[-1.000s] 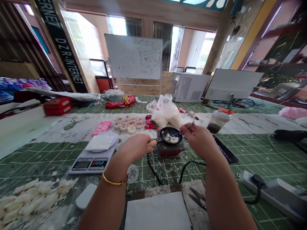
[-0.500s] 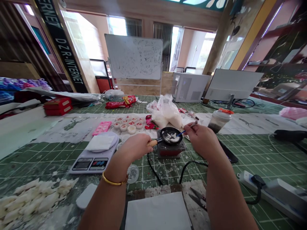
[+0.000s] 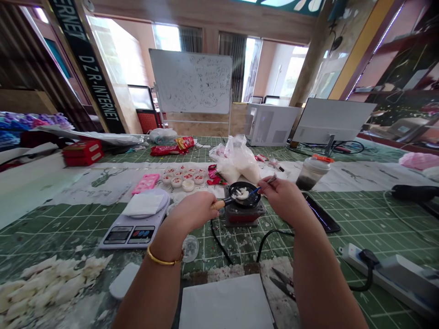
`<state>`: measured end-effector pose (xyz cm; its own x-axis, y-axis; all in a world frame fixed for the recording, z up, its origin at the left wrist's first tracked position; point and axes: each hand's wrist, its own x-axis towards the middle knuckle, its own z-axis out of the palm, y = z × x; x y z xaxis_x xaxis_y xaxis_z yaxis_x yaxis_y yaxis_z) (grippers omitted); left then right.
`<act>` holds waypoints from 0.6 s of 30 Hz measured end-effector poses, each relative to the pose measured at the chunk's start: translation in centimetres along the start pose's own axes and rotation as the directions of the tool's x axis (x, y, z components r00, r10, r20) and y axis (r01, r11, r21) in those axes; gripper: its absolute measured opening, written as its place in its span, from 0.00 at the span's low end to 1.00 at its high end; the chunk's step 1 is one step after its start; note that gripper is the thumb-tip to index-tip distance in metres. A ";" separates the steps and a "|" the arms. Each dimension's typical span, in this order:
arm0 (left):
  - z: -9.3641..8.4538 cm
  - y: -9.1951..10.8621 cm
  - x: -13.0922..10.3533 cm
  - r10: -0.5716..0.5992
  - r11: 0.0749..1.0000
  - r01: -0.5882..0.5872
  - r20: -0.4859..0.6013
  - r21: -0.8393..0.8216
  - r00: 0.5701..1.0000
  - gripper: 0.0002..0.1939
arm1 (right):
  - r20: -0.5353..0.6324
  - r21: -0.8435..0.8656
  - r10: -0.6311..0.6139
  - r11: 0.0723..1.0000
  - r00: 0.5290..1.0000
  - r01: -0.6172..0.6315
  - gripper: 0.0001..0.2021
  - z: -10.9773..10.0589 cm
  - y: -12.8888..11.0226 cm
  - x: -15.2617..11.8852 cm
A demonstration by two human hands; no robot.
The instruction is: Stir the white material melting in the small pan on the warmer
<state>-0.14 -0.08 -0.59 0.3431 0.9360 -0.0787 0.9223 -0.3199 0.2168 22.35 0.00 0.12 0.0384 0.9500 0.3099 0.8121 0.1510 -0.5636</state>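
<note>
The person's left hand (image 3: 199, 208) grips the wooden handle (image 3: 217, 205) of the black pan (image 3: 254, 200), probably to steady it atop the heater (image 3: 242, 218). Right of the pan, the right hand (image 3: 279, 194) pinches a blue stick (image 3: 254, 191), its tip at the white pieces (image 3: 241, 194) inside, apparently to spare the fingers contact.

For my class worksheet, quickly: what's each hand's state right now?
Left hand: closed around the wooden handle of the small frying pan.
Right hand: closed on a thin blue stick angled into the pan.
</note>
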 end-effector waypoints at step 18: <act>-0.6 0.8 -0.2 -0.012 1.000 0.012 0.015 0.007 1.000 0.10 | -0.059 0.983 0.002 0.172 0.998 0.058 0.19 -5.3 -5.6 -7.7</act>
<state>0.39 -0.45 0.14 0.3348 0.9375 -0.0954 0.9274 -0.3099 0.2095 20.60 -9.60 4.96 0.0745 0.9326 0.3532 -0.4303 0.3496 -0.8322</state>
